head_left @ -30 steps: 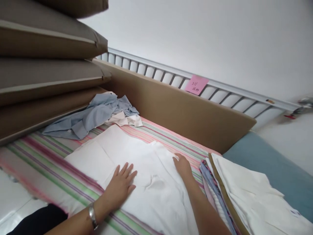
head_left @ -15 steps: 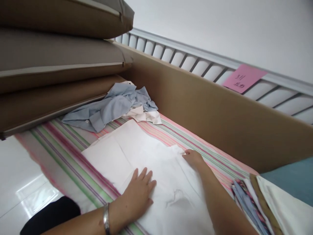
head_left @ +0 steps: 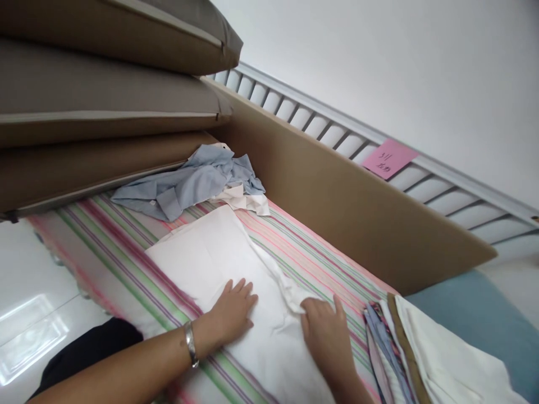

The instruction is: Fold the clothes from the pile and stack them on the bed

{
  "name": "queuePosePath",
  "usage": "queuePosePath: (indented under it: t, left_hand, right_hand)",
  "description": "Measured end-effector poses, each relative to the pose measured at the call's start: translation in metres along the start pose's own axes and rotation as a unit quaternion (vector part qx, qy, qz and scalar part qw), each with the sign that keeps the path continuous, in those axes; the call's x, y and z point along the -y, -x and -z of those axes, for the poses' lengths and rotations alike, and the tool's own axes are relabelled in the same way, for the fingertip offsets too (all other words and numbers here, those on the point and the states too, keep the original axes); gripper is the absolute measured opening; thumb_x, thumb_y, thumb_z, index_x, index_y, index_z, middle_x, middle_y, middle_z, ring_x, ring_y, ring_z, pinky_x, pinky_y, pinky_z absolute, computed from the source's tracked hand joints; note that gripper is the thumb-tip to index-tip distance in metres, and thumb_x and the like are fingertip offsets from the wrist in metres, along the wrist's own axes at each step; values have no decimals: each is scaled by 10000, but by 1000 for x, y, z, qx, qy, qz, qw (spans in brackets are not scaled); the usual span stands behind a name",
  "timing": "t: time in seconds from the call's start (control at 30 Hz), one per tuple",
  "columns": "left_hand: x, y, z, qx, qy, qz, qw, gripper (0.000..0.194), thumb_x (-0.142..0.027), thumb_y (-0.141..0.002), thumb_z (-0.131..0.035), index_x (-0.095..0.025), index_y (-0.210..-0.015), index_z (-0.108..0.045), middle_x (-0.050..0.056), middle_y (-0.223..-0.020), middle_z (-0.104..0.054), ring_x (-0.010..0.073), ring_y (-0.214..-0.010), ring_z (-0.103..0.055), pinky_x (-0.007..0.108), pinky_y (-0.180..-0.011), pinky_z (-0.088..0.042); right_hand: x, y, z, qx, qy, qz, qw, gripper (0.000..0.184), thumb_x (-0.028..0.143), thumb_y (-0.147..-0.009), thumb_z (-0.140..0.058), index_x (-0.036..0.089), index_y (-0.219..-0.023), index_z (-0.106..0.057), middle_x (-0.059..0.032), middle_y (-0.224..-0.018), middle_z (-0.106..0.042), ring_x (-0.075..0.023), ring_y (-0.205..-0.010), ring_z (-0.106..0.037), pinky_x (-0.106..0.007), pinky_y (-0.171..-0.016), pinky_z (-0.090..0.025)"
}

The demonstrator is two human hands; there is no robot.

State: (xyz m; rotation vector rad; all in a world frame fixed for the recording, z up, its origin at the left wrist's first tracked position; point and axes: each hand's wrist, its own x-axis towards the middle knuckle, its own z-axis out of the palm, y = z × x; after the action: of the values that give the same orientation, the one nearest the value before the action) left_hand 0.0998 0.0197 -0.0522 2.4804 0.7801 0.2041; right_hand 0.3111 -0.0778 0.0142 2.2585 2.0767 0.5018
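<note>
A white garment (head_left: 202,252), partly folded, lies on the striped sheet in front of me. My left hand (head_left: 231,314), with a silver bangle at the wrist, rests flat on its middle, fingers spread. My right hand (head_left: 326,331) pinches the garment's far right edge between thumb and fingers and draws that edge inward. Creases run from the pinched edge across the cloth. The garment's near end runs out of view at the bottom.
Crumpled light blue clothing (head_left: 189,185) and a white cloth (head_left: 244,201) lie at the back. Folded clothes (head_left: 446,348) are stacked at right. Grey-brown cushions (head_left: 105,95) are piled at left. A tan board (head_left: 328,168) borders the bed; a pink note (head_left: 389,159) hangs above.
My right hand has pulled the white garment's right edge toward me and inward, uncovering more striped sheet. My left hand stays flat on the cloth. The view has shifted slightly.
</note>
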Motion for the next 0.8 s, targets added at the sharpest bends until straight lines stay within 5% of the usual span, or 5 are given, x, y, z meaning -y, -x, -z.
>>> queuePosePath:
  t: [0.1, 0.27, 0.57, 0.67, 0.8]
  left_hand:
    - [1, 2, 3, -2, -7, 7, 1000, 562, -352, -796, -592, -188, -1319, -469, 145, -1467, -355, 334, -1362, -277, 548, -1083, -243]
    - [11, 0, 6, -21, 5, 29, 999, 559, -388, -792, -597, -221, -1312, -478, 123, -1461, -374, 311, -1354, -307, 501, -1080, -278]
    - [40, -14, 41, -61, 58, 122, 989, 564, -369, -841, -508, -150, -1354, -423, 159, -1460, -361, 280, -1347, -330, 406, -1075, -316]
    - [42, -15, 41, -83, 28, 128, 988, 560, -352, -838, -510, -163, -1356, -416, 145, -1475, -341, 290, -1361, -298, 429, -1082, -298]
    - [43, -15, 40, -86, -5, 132, 987, 546, -351, -834, -513, -169, -1343, -434, 135, -1472, -351, 293, -1363, -294, 435, -1081, -299]
  right_hand:
    - [14, 33, -17, 7, -40, 3, 999, 171, 146, -819, -418, 249, -816, -555, 5, -799, -639, -187, -788, -581, -514, -1073, -153]
    - [12, 45, -35, 10, -67, -33, 997, 185, 149, -816, -418, 250, -854, -568, -2, -846, -662, -197, -812, -599, -518, -1052, -197]
    - [1, 44, -21, -48, -74, -53, 995, 163, 213, -828, -439, 221, -907, -581, -30, -881, -679, -202, -846, -613, -498, -1076, -202]
    - [11, 45, -18, 4, -100, -69, 993, 185, 209, -837, -425, 234, -901, -596, -25, -891, -679, -200, -867, -609, -507, -1073, -202]
    - [20, 51, -12, 96, -172, -105, 975, 233, 319, -882, -409, 240, -791, -607, -15, -810, -672, -187, -803, -612, -451, -991, -336]
